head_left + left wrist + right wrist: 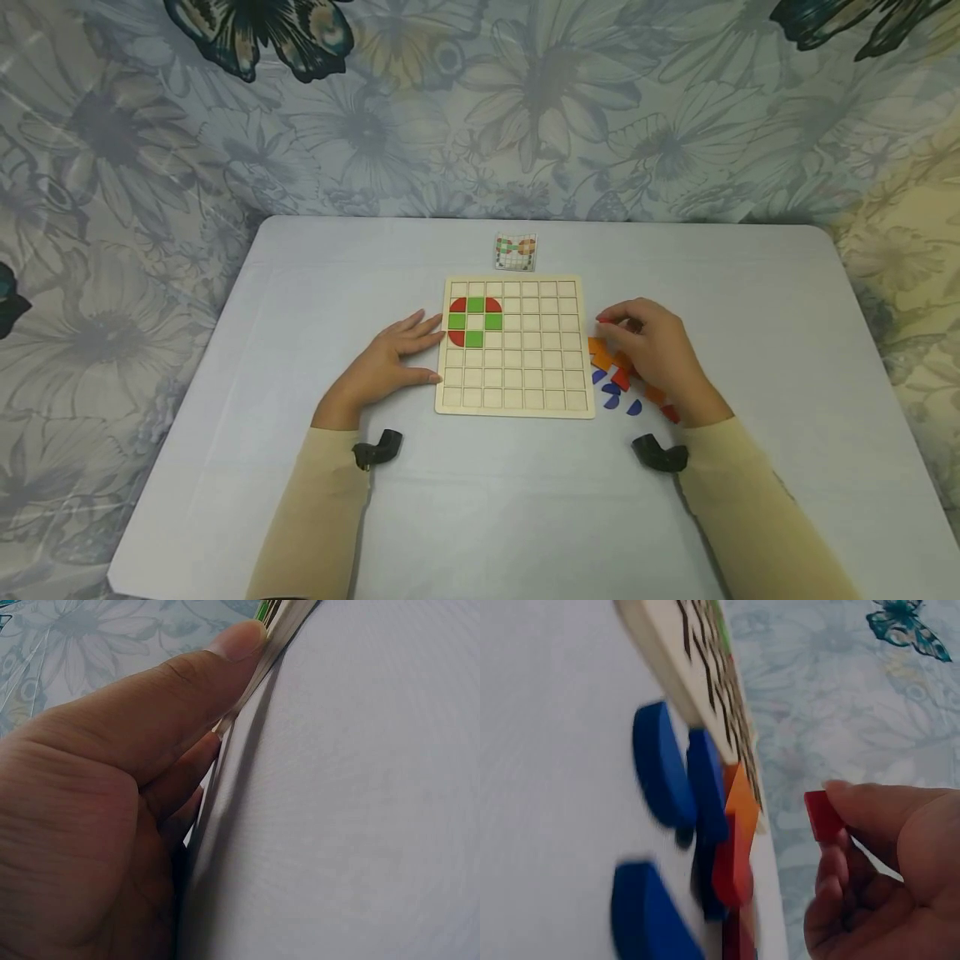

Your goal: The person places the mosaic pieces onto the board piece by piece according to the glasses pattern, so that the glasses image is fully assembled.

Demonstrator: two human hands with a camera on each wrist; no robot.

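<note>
A wooden grid board (532,379) lies flat on the table. In its upper left, green squares (475,305) and red rounded corner pieces (457,338) fill several cells around a bare one. Against the board's left edge rests my left hand (386,362), fingers spread and thumb lower down; in the left wrist view the thumb (244,641) touches the board's side. Right of the board, my right hand (652,346) pinches a small red piece (823,816) between thumb and fingers, raised over a pile of loose pieces.
The loose pile holds orange pieces (600,353), red pieces (620,379) and blue half-rounds (634,407), partly hidden under my right hand. A small pattern card (515,252) lies beyond the board. The white table (510,508) meets a flower-patterned wall covering.
</note>
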